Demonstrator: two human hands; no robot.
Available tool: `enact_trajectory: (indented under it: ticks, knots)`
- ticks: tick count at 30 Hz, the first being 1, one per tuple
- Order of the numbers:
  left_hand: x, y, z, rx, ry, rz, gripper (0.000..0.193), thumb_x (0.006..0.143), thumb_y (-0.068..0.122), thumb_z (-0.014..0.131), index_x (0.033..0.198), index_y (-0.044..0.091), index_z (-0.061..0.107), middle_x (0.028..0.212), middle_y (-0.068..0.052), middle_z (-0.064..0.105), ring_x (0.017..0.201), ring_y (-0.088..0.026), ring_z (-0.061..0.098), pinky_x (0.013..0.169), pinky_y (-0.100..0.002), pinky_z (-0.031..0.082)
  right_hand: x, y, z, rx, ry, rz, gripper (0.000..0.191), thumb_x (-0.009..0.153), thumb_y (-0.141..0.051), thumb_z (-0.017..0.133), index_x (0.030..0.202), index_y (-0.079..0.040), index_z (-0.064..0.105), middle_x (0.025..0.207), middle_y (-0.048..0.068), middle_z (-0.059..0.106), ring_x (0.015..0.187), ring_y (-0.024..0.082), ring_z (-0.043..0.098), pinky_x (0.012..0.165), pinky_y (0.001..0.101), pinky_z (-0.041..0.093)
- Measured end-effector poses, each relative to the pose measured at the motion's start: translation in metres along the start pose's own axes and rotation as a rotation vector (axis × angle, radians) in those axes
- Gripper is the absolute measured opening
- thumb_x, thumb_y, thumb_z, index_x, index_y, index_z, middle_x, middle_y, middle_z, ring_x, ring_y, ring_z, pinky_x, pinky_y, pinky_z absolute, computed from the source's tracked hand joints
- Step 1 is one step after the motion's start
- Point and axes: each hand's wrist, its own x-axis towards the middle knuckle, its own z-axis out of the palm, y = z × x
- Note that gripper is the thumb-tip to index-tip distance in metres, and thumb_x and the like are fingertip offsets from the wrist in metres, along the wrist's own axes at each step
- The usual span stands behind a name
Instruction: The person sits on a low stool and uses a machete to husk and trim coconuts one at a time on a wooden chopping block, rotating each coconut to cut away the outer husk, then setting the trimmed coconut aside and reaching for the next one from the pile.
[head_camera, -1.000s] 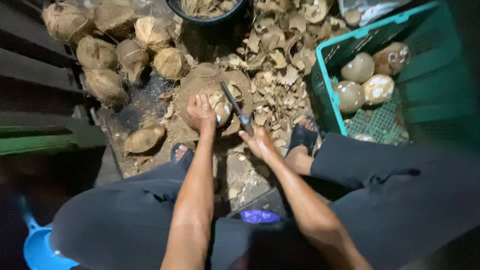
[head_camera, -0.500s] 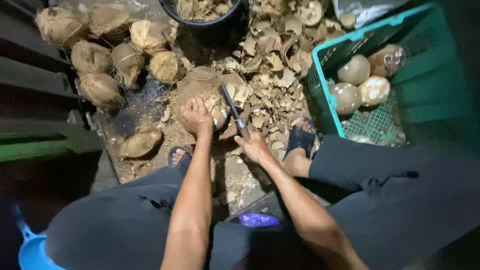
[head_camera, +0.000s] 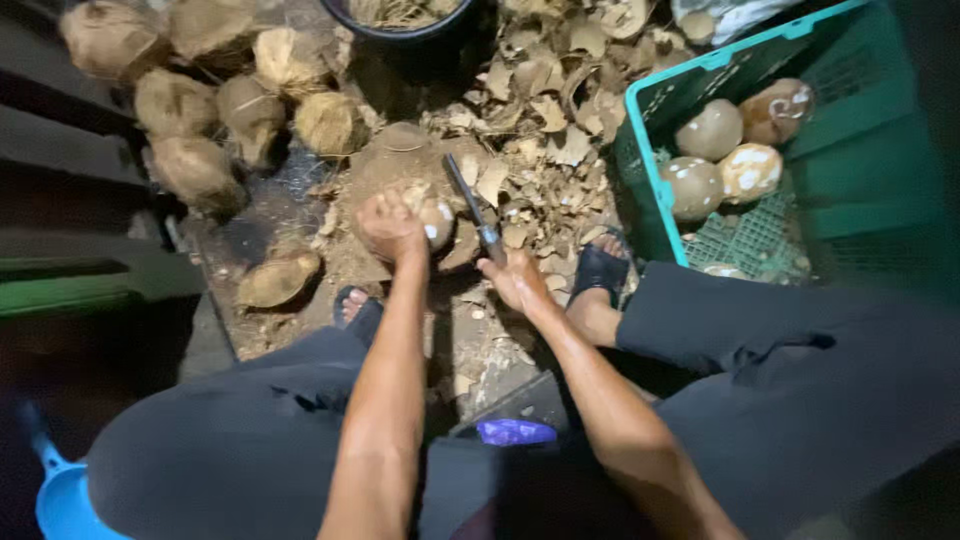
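Diagonally upward-left, knife (head_camera: 472, 205) in right hand (head_camera: 517, 280)

The left hand (head_camera: 390, 226) grips a coconut (head_camera: 436, 220), its fingers on top; the right hand (head_camera: 516, 280) holds a knife (head_camera: 472, 208), blade beyond its fingers.

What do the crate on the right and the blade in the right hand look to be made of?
Crate: likely moulded plastic, teal-green, with a lattice floor and a smooth rim. Blade in the right hand: probably metal, thin, dark and dull-looking; its finish is too blurred to judge.
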Motion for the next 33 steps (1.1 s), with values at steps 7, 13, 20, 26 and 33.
enact_trajectory:
  ticks: [7, 13, 20, 26, 33]
  knots:
    - [0.001, -0.012, 0.000, 0.282, 0.130, 0.197, 0.033, 0.093, 0.034, 0.061, 0.093, 0.005, 0.075, 0.095, -0.021, 0.069, 0.088, -0.038, 0.063, 0.083, -0.052, 0.049, -0.017, -0.029, -0.015, 0.134, 0.051, 0.055, 0.029, 0.093, -0.029, 0.069, 0.090, -0.001, 0.066, 0.068, 0.016, 0.064, 0.064, 0.029, 0.062, 0.062, 0.0438, 0.052]
    - [-0.006, 0.003, 0.007, 0.350, 0.160, 0.077, 0.035, 0.088, 0.034, 0.066, 0.098, 0.000, 0.070, 0.096, -0.022, 0.062, 0.092, -0.038, 0.062, 0.079, -0.052, 0.047, -0.016, -0.039, -0.003, 0.121, 0.094, -0.113, 0.025, 0.093, -0.026, 0.066, 0.084, -0.002, 0.066, 0.068, 0.012, 0.064, 0.061, 0.025, 0.063, 0.058, 0.0415, 0.051]
    - [0.011, -0.007, -0.001, 0.507, 0.087, 0.634, 0.020, 0.094, 0.021, 0.062, 0.100, 0.004, 0.069, 0.103, -0.018, 0.065, 0.093, -0.041, 0.061, 0.082, -0.050, 0.048, 0.006, -0.003, -0.007, -0.130, 0.112, -0.179, 0.039, 0.087, -0.033, 0.083, 0.091, 0.002, 0.066, 0.079, 0.025, 0.065, 0.069, 0.036, 0.062, 0.064, 0.0515, 0.048]
    - [0.036, -0.014, -0.025, 0.231, -0.289, 0.068, 0.033, 0.096, 0.035, 0.065, 0.097, 0.004, 0.076, 0.092, -0.023, 0.070, 0.086, -0.036, 0.066, 0.081, -0.048, 0.051, 0.008, 0.021, -0.017, -0.017, -0.193, -0.137, 0.037, 0.094, -0.035, 0.073, 0.095, 0.001, 0.064, 0.078, 0.025, 0.060, 0.077, 0.036, 0.058, 0.073, 0.0473, 0.051]
    - [0.010, 0.007, -0.022, 0.271, 0.143, 0.239, 0.090, 0.066, 0.048, 0.088, 0.130, -0.005, 0.054, 0.123, -0.030, 0.059, 0.103, -0.044, 0.058, 0.073, -0.049, 0.047, 0.002, -0.005, -0.014, -0.029, -0.073, -0.171, 0.054, 0.083, -0.031, 0.079, 0.117, 0.005, 0.060, 0.085, 0.023, 0.064, 0.088, 0.042, 0.064, 0.074, 0.0473, 0.050]
